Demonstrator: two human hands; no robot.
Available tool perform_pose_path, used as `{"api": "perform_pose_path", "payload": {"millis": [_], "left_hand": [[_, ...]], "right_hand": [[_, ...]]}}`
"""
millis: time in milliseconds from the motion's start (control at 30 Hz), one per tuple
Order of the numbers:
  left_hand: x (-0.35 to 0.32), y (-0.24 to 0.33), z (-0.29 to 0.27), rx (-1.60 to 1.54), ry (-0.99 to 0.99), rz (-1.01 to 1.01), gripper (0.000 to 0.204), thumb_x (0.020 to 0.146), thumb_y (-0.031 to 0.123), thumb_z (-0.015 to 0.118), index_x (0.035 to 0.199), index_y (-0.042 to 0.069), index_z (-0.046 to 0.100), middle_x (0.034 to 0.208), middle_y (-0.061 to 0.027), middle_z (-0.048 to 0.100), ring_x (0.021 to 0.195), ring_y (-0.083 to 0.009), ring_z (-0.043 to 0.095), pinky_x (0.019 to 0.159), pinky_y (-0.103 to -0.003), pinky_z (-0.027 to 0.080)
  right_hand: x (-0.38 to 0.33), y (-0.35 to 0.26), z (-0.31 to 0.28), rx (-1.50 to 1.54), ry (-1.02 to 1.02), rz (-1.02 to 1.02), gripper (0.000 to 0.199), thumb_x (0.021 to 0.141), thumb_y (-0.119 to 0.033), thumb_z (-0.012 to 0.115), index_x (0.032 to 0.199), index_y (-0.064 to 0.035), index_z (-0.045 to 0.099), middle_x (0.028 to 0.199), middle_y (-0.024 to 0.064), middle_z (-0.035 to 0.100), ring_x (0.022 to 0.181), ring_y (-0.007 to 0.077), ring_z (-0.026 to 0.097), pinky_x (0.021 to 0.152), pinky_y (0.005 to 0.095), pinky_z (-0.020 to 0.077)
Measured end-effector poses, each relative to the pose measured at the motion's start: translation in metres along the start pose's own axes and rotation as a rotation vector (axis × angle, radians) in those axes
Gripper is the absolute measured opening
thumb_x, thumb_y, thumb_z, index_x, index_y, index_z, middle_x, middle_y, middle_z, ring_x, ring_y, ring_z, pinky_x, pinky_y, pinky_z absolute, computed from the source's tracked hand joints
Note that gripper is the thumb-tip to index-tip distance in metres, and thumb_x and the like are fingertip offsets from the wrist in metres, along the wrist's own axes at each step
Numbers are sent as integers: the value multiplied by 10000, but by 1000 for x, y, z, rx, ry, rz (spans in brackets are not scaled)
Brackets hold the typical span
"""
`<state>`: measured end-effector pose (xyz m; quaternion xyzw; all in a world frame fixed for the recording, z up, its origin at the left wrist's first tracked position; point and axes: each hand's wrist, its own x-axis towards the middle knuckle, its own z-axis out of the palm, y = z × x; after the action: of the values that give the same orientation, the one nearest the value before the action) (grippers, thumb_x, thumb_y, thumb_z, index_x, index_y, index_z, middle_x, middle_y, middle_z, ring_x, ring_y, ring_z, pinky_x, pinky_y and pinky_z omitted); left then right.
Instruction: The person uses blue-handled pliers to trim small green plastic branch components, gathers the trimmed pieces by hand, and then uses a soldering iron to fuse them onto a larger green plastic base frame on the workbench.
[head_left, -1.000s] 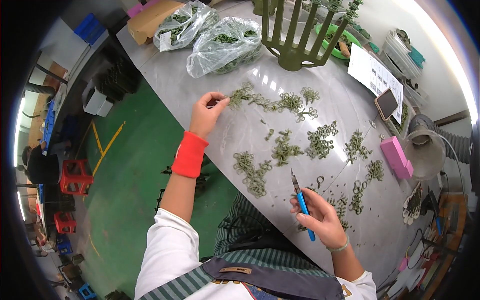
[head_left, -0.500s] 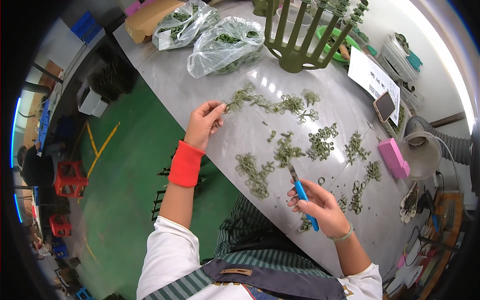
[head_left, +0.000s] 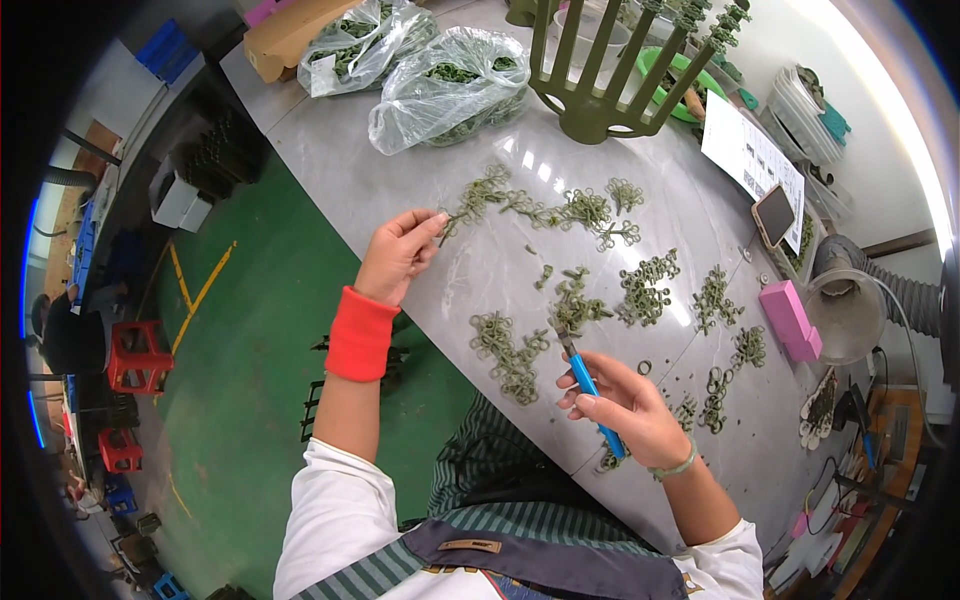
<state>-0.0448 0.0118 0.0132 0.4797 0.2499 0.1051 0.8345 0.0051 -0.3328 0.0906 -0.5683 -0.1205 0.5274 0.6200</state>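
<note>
At ten o'clock, our left hand (head_left: 398,255) pinches a green sprue (head_left: 480,200); our right hand (head_left: 625,405) grips blue-handled cutters (head_left: 590,385). We judge a hasty pull could scatter loose rings (head_left: 510,350).

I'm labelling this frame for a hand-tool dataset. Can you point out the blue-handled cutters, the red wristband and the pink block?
Blue-handled cutters (head_left: 590,390): head view, on the blue handle just above the right hand's fingers.
Red wristband (head_left: 358,334): head view, middle of the band on the left wrist.
Pink block (head_left: 789,319): head view, on its top face.

Grey glossy table (head_left: 400,180) catching glare from overhead light; green painted floor (head_left: 250,380) with yellow lines running alongside; red crates (head_left: 135,357) sitting at far left
</note>
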Motion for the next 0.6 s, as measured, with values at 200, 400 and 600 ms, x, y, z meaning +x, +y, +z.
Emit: {"api": "perform_pose_path", "payload": {"millis": [200, 400, 600], "left_hand": [[3, -5, 11, 403, 78, 175, 160, 917, 179, 708, 985, 43, 657, 798, 22, 612, 613, -39, 473, 526, -194, 359], [1, -7, 6, 125, 62, 111, 166, 933, 174, 686, 1015, 33, 655, 845, 6, 635, 694, -55, 544, 554, -190, 391], [-3, -3, 0, -110, -36, 17, 132, 969, 144, 638, 1039, 33, 635, 912, -21, 630, 751, -76, 551, 513, -146, 379]], "right_hand": [[-7, 6, -5, 27, 36, 3, 549, 951, -125, 648, 1419, 48, 418, 1229, 119, 605, 1049, 165, 618, 910, 309, 501], [-5, 4, -3, 46, 31, 1, 489, 973, -100, 552, 1419, 54, 425, 1239, 160, 603, 1062, 233, 634, 899, 373, 530], [20, -11, 4, 135, -2, 45, 438, 981, -156, 554, 1361, 47, 472, 1186, 143, 613, 1004, 215, 642, 842, 353, 540]]}}
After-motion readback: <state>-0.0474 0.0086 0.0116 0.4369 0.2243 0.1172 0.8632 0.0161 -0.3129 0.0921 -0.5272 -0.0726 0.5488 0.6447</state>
